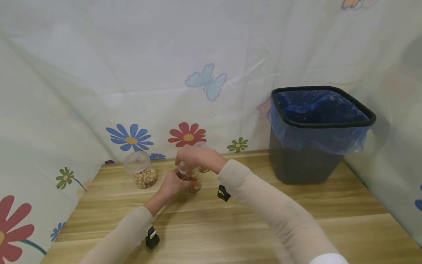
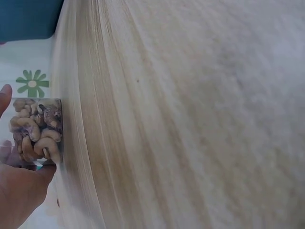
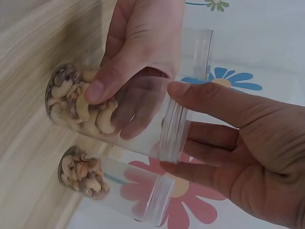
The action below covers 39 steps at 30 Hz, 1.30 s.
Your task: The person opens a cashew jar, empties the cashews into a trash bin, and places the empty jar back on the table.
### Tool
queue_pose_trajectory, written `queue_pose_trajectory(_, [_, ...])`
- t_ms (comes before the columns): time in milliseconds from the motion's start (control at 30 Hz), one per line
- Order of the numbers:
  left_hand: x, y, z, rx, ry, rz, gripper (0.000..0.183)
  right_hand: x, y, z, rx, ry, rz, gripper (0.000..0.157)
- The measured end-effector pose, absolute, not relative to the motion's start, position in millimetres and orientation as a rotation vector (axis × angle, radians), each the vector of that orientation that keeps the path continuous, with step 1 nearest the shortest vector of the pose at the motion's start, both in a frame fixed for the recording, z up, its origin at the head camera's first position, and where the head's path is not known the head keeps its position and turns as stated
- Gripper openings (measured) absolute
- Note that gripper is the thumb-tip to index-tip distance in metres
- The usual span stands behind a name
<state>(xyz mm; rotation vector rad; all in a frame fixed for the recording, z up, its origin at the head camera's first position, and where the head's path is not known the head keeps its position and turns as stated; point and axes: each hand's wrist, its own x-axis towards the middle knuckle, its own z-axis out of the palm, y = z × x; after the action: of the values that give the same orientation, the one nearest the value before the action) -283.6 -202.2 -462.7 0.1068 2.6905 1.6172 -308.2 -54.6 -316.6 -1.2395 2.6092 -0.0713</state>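
Observation:
A clear jar (image 3: 143, 107) partly filled with cashews stands upright on the table between my hands. My left hand (image 1: 172, 184) grips its body from the side, thumb across the front in the right wrist view. With thumb and fingers, my right hand (image 3: 248, 143) holds the clear lid (image 3: 174, 131) at its rim from above. The cashews (image 2: 38, 129) show through the jar wall in the left wrist view. Just behind it is a second lidded cashew jar (image 3: 138, 188), mostly hidden by my right hand in the head view. A third cashew jar (image 1: 141, 169) stands to the left.
A dark bin (image 1: 304, 163) with a blue liner bag (image 1: 318, 137) stands on the table at the back right. White curtain (image 1: 148, 73) with flowers and butterflies surrounds the wooden table (image 1: 214, 227) at the back and sides.

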Motion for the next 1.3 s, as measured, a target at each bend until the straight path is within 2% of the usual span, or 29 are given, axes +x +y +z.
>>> queue_pose_trajectory(267, [-284,-204,-466,0.137,2.644,1.671,0.052,-313,-50,-318,-1.316,2.558,-0.052,0.049])
queue_pose_trajectory(400, [-282,-205,-465,0.139,2.606,1.704,0.055,-315,-51,-315,-1.301,2.549,-0.081,0.045])
queue_pose_trajectory(633, [-284,-204,-466,0.131,2.578,1.728,0.068,-308,-62,-312,-0.950,2.808,-0.202,0.036])
queue_pose_trajectory(767, [-285,-204,-467,0.132,2.549,1.750,0.064,-297,-70,-314,-0.739,2.914,-0.102,0.040])
queue_pose_trajectory(933, [-285,-204,-469,0.135,2.570,1.746,0.057,-286,-79,-315,-0.608,2.929,-0.026,0.044])
queue_pose_trajectory(1100, [-284,-201,-468,0.192,2.537,1.801,0.056,-280,-83,-315,-0.579,2.933,-0.027,0.033])
queue_pose_trajectory(1300, [-284,-199,-465,0.138,2.585,1.765,0.055,-281,-82,-315,-0.640,2.967,-0.032,0.020])
